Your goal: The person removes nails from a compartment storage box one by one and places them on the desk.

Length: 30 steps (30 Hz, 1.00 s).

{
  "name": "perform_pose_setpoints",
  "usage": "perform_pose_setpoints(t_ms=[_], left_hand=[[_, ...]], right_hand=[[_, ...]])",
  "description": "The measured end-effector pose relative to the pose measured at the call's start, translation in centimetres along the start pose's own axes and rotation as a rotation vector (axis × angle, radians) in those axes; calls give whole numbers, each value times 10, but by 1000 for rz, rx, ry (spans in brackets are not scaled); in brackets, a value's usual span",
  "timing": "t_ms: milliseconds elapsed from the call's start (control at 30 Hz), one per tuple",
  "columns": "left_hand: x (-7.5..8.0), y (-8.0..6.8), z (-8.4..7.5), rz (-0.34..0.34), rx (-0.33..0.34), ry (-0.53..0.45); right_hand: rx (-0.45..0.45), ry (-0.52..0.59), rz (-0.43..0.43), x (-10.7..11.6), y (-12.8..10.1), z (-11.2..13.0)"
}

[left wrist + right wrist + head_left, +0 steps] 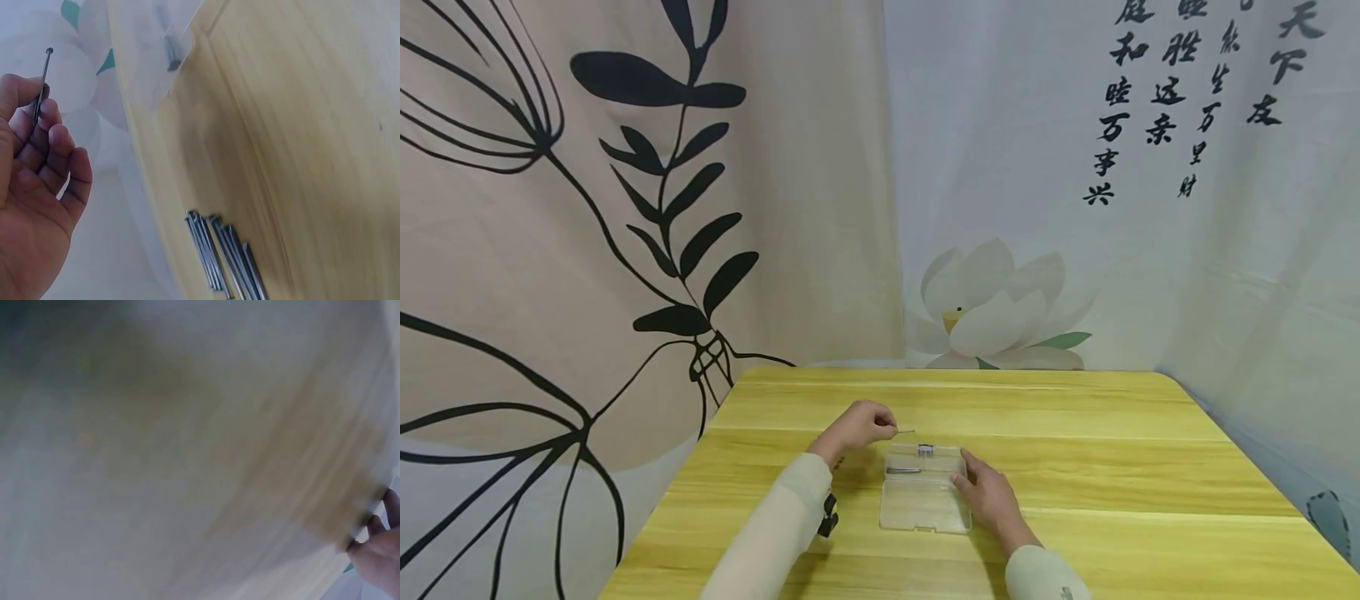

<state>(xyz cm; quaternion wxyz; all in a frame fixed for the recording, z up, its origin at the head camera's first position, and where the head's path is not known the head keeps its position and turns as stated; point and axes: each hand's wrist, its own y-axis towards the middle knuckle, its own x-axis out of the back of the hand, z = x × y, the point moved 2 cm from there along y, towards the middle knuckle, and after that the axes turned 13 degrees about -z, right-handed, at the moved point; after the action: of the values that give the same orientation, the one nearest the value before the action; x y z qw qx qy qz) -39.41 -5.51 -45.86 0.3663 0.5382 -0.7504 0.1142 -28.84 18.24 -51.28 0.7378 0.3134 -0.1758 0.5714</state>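
L hand (859, 427) pinches nail (41, 87), lifted far-left of clear box (925, 510). R hand (988, 497) fingers straight, steadying box's right edge. Likely step: nail transfer; next needs careful aim, gentle release.

I see yellow wood-grain counter (1075, 467), clear box (925, 500), grey nails (225, 256), cream sleeves (782, 517), black-leaf beige curtain (550, 250).

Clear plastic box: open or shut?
Open. The clear plastic box lies spread flat on the table, nails exposed inside; the right hand rests on its edge.
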Motion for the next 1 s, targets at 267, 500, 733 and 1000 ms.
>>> perform_pose_setpoints(t_ms=[267,500,733,1000], left_hand=[[16,-5,10,-15,19,-26],[33,-18,22,-45,38,-63],[46,-31,35,-70,61,-33],[60,-46,53,-74,77,-35]], right_hand=[[-1,-3,-6,1,0,1],[-9,0,1,-1,0,-1],[-48,1,13,-5,1,-6],[-58,11,26,-5,0,-6]])
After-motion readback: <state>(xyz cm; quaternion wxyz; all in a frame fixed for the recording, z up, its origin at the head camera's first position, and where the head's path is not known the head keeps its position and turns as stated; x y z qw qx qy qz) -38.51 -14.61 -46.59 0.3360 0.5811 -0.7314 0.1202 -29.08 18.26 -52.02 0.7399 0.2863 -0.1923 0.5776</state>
